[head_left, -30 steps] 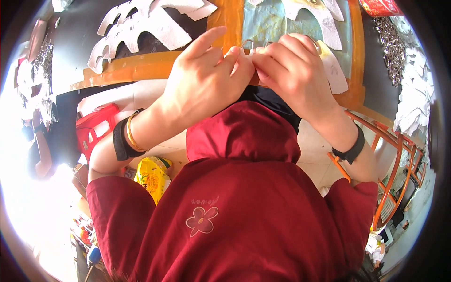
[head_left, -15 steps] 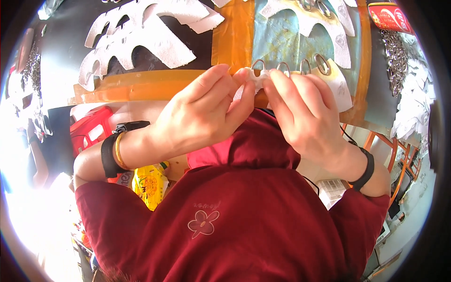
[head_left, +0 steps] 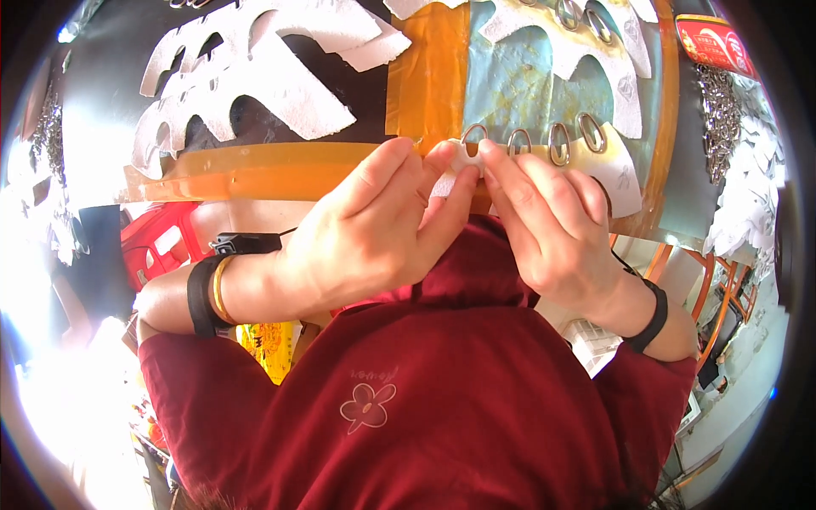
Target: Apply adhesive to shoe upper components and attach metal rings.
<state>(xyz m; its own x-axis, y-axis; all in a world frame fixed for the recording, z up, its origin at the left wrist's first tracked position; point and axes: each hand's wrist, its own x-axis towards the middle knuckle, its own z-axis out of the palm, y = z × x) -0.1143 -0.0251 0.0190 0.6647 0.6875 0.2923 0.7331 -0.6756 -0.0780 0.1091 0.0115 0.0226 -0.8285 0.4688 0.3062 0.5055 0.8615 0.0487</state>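
Observation:
At the near edge of the table, a white felt-like piece [head_left: 614,174] with yellowish stains runs under my right hand, and several oval metal rings [head_left: 551,143] stand along it. My left hand [head_left: 378,217] pinches the left end of this piece between thumb and forefinger, its other fingers curled. My right hand [head_left: 557,225] presses the same end from the other side with its fingertips. Between the two sets of fingertips a small white tab [head_left: 467,158] shows, with a metal ring [head_left: 474,126] rising just behind it. My fingers partly hide how tab and ring meet.
White cut pieces with arched notches [head_left: 297,106] lie at the back left. More notched pieces with rings [head_left: 625,93] rest on a bluish sheet [head_left: 510,76] edged with orange tape [head_left: 429,76]. Metal rings are heaped [head_left: 718,119] at right, below a red container [head_left: 716,44].
The table now appears slightly lower in view. My fingertips have shifted a little at the tab, which shows more plainly between them. Both hands stay at the same end of the piece.

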